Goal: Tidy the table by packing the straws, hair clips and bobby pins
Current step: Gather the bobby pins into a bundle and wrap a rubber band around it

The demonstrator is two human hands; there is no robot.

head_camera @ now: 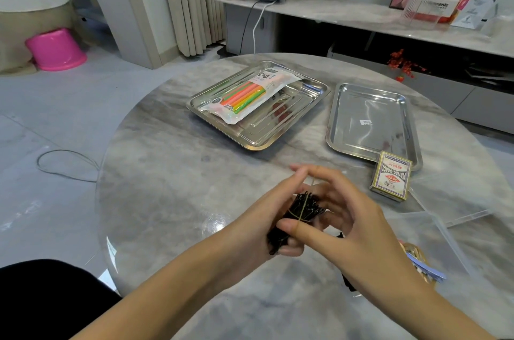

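The left hand (264, 220) is clenched around a thick bundle of black bobby pins (306, 205), held just above the near part of the round marble table (172, 186). The bundle tilts away from the person, its far end fanning out past the fingers. A thin rubber band (309, 192) circles the bundle and runs taut upward to the fingertips over it. The right hand (353, 225) has the band hooked on its thumb and drawn tight, its other fingers spread and bent over the pins; which fingertip catches the upper end of the band is hard to tell.

Further back a steel tray (258, 142) carries a sealed packet of straws (250, 96) in pink, green, orange and yellow, lying on a slant across its far half. Just right of it sits a second steel tray (370, 106). A box of playing cards (390, 177) lies at that tray's near corner, overlapping the rim. At the right edge stands a clear plastic box (428, 231), and inside it — partly hidden by the right wrist — lie some coloured hair clips (425, 270)
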